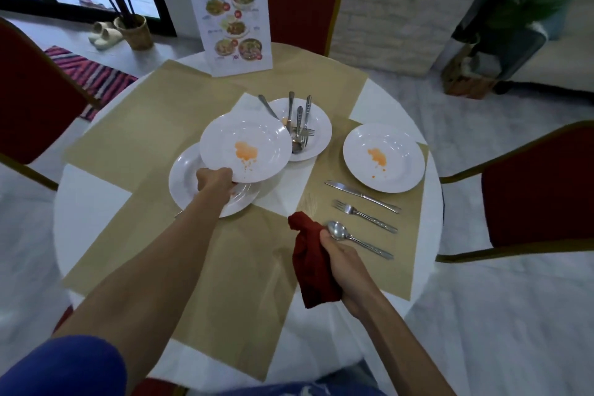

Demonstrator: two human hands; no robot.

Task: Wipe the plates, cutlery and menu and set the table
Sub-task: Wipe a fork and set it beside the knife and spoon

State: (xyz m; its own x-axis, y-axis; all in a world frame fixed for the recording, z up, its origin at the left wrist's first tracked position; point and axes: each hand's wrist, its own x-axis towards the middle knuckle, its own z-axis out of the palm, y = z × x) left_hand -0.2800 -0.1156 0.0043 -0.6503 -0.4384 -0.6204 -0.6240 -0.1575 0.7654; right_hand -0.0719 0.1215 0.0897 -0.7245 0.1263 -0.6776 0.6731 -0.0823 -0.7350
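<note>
A person's left hand (214, 178) pinches the rim of a sauce-stained plate (246, 147), rigid, smooth and breakable, best held at its edge; the right hand (337, 254) clutches a red cloth (313, 267).

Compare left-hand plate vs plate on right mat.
The held plate is gripped at its near rim by the left hand, overlapping a lower plate; the right plate lies flat on its mat, untouched. A knife, fork and spoon are laid beside the right plate, not the held plate. Both white, orange smear in the middle.
</note>
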